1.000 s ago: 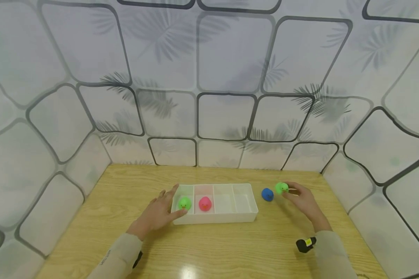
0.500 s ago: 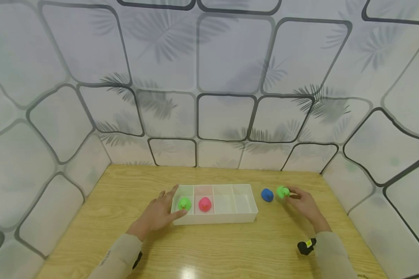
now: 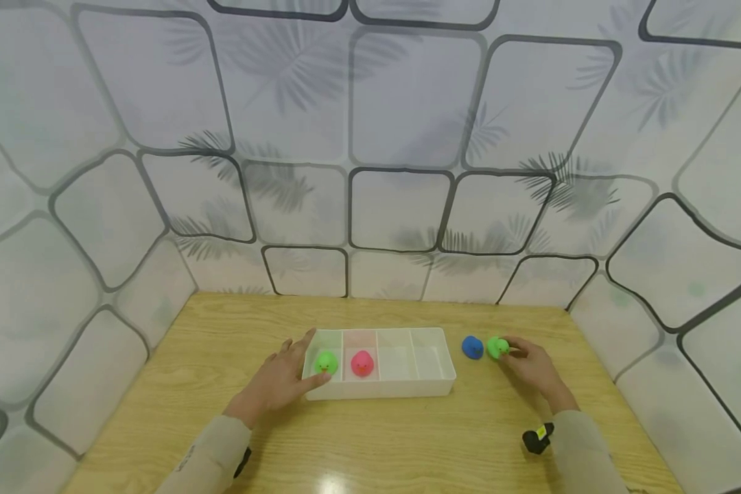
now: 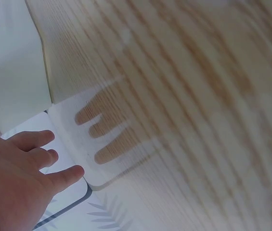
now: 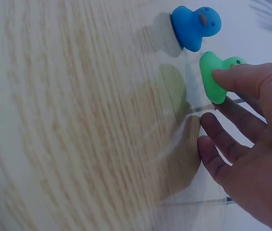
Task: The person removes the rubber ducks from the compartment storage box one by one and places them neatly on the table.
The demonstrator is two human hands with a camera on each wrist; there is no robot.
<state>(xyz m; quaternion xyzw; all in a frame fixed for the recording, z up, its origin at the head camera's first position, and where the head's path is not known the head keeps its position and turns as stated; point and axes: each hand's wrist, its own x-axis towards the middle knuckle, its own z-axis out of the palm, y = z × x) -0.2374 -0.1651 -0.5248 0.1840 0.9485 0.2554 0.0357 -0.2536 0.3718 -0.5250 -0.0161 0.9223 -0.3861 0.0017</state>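
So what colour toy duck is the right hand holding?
Green toy duck, best in the right wrist view.

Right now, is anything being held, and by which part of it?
The right hand holds the green duck beside the blue duck, pinching it by the body. The left hand lies spread at the left end of the white tray, holding no duck.

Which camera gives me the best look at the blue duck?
The right wrist view: the blue duck shows large and uncovered there, its head and body clear. The head view also has it, but small, between the white tray and the green duck that the right hand pinches. The left wrist view doesn't show it.
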